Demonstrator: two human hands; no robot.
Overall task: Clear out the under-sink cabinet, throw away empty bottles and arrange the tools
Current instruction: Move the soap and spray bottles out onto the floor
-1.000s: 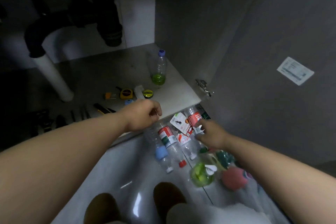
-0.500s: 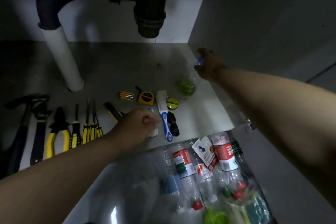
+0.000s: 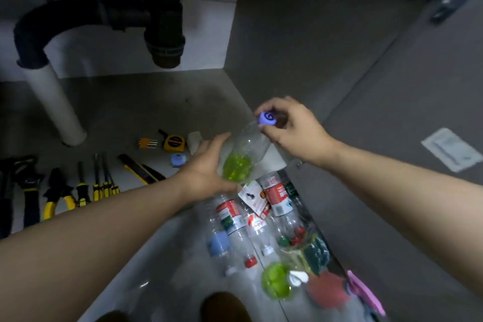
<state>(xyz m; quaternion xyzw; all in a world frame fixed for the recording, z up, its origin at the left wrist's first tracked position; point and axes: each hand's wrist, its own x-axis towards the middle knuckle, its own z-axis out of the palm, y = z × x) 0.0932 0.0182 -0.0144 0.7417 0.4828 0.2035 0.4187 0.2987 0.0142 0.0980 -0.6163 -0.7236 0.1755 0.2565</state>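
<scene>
A clear plastic bottle (image 3: pixel 245 154) with a little green liquid at its base and a purple cap (image 3: pixel 266 118) is tilted in the air above the cabinet's front edge. My left hand (image 3: pixel 206 172) grips its lower body from the left. My right hand (image 3: pixel 292 125) has its fingers around the purple cap. Several empty bottles (image 3: pixel 248 225) with red and white labels lie in a clear plastic bag on the floor below. Tools lie in a row on the cabinet floor (image 3: pixel 146 107): pliers (image 3: pixel 56 196), screwdrivers (image 3: pixel 99 180), a utility knife (image 3: pixel 141 170) and a yellow tape measure (image 3: pixel 173 142).
A white drain pipe (image 3: pixel 56 107) stands at the back left under black plumbing (image 3: pixel 162 34). The open cabinet door (image 3: pixel 392 112) with a white sticker (image 3: pixel 450 149) is on the right. A green bottle (image 3: pixel 277 280), sponges and a red item lie lower in the bag.
My right hand has lifted the green-liquid bottle off the cabinet floor and brought it toward me. My left hand has left the small tools and taken the bottle's body.
</scene>
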